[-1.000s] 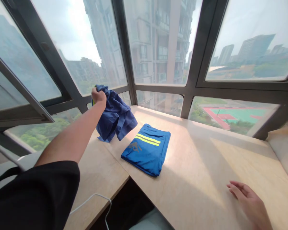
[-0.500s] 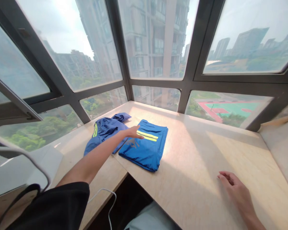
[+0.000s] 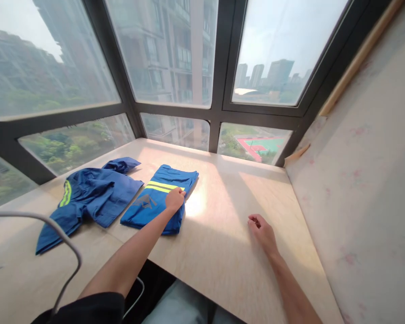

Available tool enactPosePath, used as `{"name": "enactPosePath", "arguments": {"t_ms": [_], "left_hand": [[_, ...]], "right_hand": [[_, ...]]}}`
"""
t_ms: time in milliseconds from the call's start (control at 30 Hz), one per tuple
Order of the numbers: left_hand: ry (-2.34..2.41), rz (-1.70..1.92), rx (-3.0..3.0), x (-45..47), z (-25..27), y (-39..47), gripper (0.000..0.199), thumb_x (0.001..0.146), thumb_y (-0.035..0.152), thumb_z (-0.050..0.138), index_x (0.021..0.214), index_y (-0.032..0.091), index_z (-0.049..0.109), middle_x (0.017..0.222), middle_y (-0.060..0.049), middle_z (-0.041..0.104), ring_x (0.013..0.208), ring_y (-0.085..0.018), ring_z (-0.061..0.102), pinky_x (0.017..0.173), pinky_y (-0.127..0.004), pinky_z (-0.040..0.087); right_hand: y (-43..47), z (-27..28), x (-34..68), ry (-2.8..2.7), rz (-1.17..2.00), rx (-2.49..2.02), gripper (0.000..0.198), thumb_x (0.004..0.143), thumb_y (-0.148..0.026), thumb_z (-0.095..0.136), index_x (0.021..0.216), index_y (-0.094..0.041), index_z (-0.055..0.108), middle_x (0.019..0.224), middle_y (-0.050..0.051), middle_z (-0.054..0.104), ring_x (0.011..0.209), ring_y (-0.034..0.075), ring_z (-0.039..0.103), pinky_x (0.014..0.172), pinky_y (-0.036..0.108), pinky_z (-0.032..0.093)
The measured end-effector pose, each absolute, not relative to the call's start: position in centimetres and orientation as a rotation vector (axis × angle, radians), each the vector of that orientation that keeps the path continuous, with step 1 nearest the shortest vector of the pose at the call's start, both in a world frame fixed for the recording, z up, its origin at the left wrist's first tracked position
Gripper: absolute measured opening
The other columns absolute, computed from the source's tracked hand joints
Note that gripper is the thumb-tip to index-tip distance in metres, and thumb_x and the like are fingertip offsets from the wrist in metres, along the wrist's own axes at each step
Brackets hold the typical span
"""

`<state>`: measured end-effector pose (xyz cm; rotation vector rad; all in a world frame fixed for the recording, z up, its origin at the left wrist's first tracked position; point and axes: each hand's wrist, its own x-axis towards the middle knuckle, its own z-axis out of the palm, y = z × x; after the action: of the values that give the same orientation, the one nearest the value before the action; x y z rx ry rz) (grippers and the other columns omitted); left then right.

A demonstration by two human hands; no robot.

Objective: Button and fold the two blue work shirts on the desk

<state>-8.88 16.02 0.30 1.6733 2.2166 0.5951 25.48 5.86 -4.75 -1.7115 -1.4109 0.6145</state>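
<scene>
A folded blue garment (image 3: 157, 202) with two yellow stripes and a grey printed mark lies flat on the wooden tabletop. My left hand (image 3: 175, 199) is closed at its right side, by the end of the stripes; the fingertips are partly hidden, and the garment appears pinched there. To the left, a second blue garment (image 3: 99, 191) is spread loosely and crumpled, with a yellow-striped sleeve. My right hand (image 3: 262, 230) is by the tabletop farther right, fingers loosely curled in, nothing visible in them.
The pale wooden tabletop (image 3: 219, 252) runs back to dark-framed windows (image 3: 175, 109). At right stands a papered wall (image 3: 354, 189). A grey cable or tube (image 3: 74, 252) arches over the left front. Below the table's front edge is a dark gap with a white cord (image 3: 137, 297).
The view has turned right, so the garments appear farther left. My left hand has gone from outstretched fingers over the stripes to closed at the folded garment's right side. My right hand stays curled.
</scene>
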Motion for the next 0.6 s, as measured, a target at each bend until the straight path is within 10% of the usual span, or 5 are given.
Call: {"name": "enactPosePath", "arguments": {"t_ms": [133,367,600], "left_hand": [[2.183,0.604,1.641,-9.6,1.8,18.0,0.035,0.093,0.031,0.037,0.083,0.017,0.067,0.086,-0.009,0.074,0.080,-0.020,0.068,0.073,-0.029,0.047],[2.344,0.252,1.782,-11.1,1.4,16.8,0.063,0.068,0.060,0.065,0.108,0.011,0.063,0.124,-0.024,0.060,0.117,-0.041,0.054,0.087,-0.046,0.045],[2.238,0.222,1.937,-9.5,2.2,15.8,0.023,0.074,0.016,0.051,0.089,0.012,0.069,0.102,-0.021,0.069,0.099,-0.033,0.065,0.079,-0.038,0.048]], "right_hand": [[5.9,-4.7,25.3,-1.471,0.579,-1.700,0.031,0.076,-0.043,0.046,0.088,-0.021,0.065,0.080,0.005,0.070,0.071,0.022,0.064,0.069,0.033,0.047],[5.8,-4.8,25.4,-1.485,0.586,-1.663,0.027,0.077,-0.038,0.046,0.087,-0.021,0.064,0.079,0.005,0.070,0.072,0.021,0.064,0.070,0.032,0.046],[5.8,-4.7,25.2,-1.537,0.526,-1.681,0.026,0.078,-0.032,0.046,0.089,-0.020,0.066,0.080,0.005,0.070,0.073,0.021,0.064,0.068,0.031,0.044]]}}
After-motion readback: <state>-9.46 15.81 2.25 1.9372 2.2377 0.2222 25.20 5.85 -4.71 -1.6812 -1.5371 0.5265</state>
